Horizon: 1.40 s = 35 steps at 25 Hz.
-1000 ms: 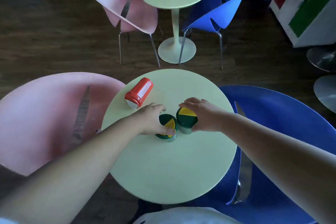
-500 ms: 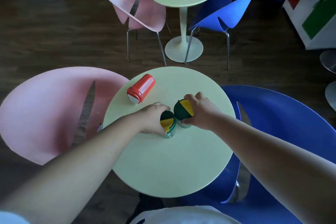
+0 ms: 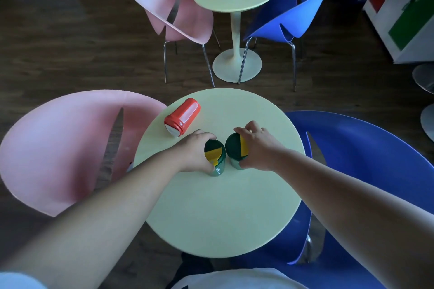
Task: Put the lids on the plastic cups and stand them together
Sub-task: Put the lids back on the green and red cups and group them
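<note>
- 2 green cups stand upright, lids on, near the middle of the near round table (image 3: 211, 206); they sit just beside each other, touching or nearly so, can't tell which.
- Left hand (image 3: 195, 151) wraps the left green cup (image 3: 216, 159) from its left side, fingers curled round the lid rim and wall. Reads as a steadying hold, so the cup can be nudged sideways without tipping.
- Right hand (image 3: 257, 148) curls over the right green cup (image 3: 236, 153) from the right, fingertips on the far rim of the lid, thumb low on the wall. Lid looks tilted toward the left; can't tell if it's fully seated or the cup is just leaning.
- Yellow flaps on both lids show, pointing different ways, so the alignment isn't matched.
- Red cup (image 3: 182, 117) lies on its side, well apart to the upper left, lid end toward the camera, nobody touching it.
- Judgement: the green pair is nearly grouped; the red cup is not yet stood up and brought in.
- Risk: a push high on the lid tips a light cup; a low grip is safer.
</note>
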{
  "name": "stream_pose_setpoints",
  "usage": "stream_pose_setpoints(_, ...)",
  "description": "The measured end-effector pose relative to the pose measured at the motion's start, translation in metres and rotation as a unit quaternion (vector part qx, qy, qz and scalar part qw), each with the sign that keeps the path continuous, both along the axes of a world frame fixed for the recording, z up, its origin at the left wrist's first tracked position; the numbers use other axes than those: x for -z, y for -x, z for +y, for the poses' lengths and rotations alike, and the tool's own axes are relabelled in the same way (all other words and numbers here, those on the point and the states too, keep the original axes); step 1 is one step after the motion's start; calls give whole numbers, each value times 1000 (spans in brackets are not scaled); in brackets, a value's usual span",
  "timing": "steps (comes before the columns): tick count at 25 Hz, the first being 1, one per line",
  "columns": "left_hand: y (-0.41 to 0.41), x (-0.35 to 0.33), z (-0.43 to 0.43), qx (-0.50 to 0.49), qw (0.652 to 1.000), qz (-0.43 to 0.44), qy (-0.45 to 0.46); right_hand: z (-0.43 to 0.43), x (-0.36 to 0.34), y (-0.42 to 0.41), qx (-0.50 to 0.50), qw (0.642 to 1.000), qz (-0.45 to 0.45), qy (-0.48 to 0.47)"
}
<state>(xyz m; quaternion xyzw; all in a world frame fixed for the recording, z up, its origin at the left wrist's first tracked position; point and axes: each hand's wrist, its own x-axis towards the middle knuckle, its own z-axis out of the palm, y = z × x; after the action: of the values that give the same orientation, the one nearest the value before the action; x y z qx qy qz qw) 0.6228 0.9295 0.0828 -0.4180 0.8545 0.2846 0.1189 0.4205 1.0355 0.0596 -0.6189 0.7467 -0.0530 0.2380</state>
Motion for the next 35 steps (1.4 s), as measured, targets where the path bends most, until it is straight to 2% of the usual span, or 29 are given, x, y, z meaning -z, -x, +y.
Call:
stream_pose_setpoints(7, 7, 0, -20, 51, 999, 2, 10, -4, 3, -14, 146, 989, -11, 2)
stream_pose_setpoints(14, 5, 2, -38, 74, 997, 6, -14, -9, -4, -13, 94, 995, -17, -12)
stream_pose_setpoints(35, -1, 8, -57, 113, 992, 45, -25, -13, -2, -33, 184, 982, -34, 2)
